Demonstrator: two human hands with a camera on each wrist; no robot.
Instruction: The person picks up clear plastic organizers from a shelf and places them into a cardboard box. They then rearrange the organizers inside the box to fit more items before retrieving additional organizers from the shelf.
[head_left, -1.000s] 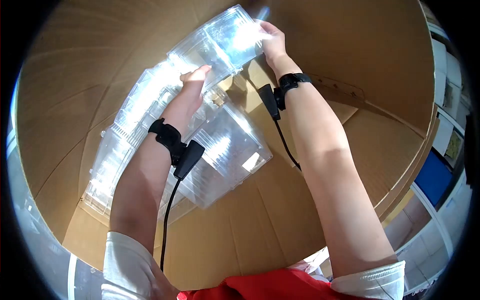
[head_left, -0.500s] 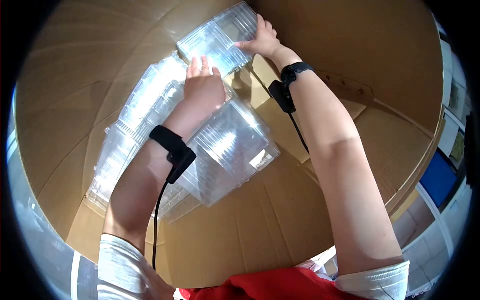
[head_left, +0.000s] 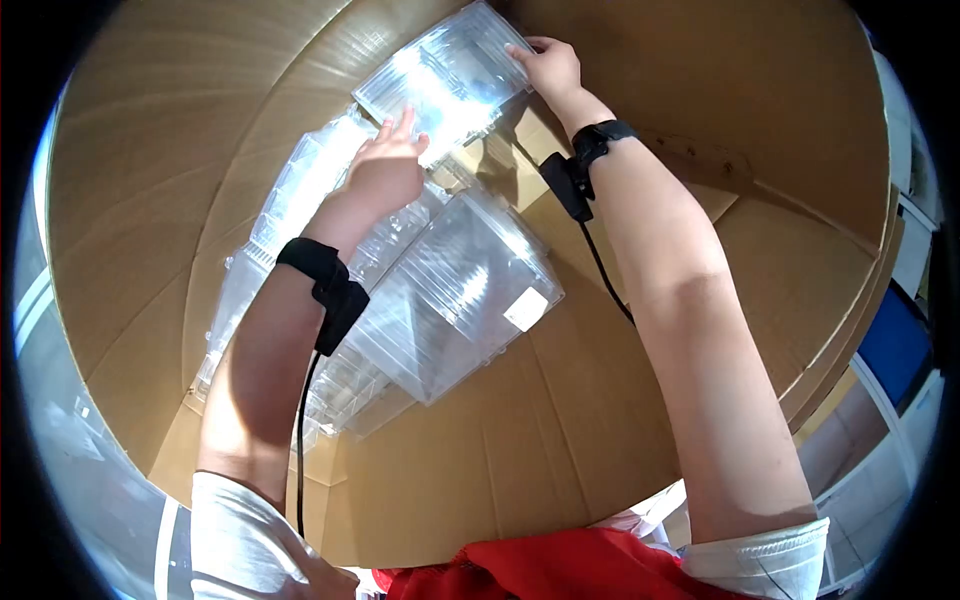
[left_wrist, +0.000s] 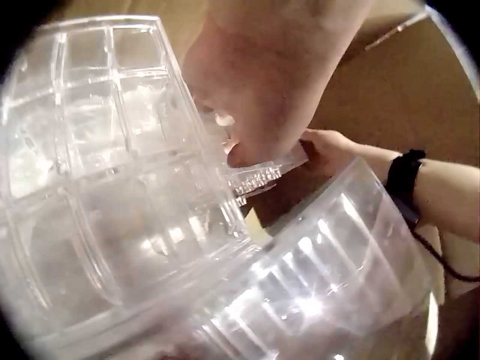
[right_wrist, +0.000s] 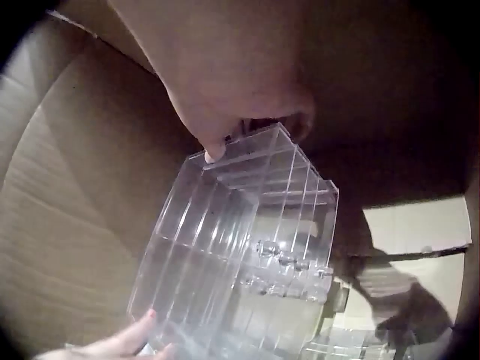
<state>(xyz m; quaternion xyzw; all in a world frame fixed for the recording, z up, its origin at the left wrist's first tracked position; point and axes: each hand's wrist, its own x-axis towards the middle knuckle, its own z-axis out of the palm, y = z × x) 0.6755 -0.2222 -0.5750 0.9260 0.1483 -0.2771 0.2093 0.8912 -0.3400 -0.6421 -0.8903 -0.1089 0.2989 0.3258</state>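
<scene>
A clear plastic box [head_left: 440, 70] with ribbed inner dividers lies at the far end of several similar boxes inside a large carton. My right hand [head_left: 556, 68] pinches its right edge, thumb on the top face [right_wrist: 215, 152] and the other fingers partly hidden behind the wall. My left hand [head_left: 390, 168] is at the near edge of that box with its fingers extended; in the right wrist view its fingertips [right_wrist: 142, 330] lie by the lower left side. Below my left hand are another clear box with a white label [head_left: 480, 270] and a gridded clear box [left_wrist: 90, 135].
The cardboard carton [head_left: 150, 230] surrounds both arms, its walls high on the left and right. Cardboard flaps [head_left: 770, 270] lie along the right side. A black cable [head_left: 302, 450] trails from each wrist camera. Strong sunlight glares off the plastic.
The clear box at the far end has shifted slightly and settled flatter. My left hand turned palm down onto its near edge. My right hand spread over its right end, then drew back to pinch the edge.
</scene>
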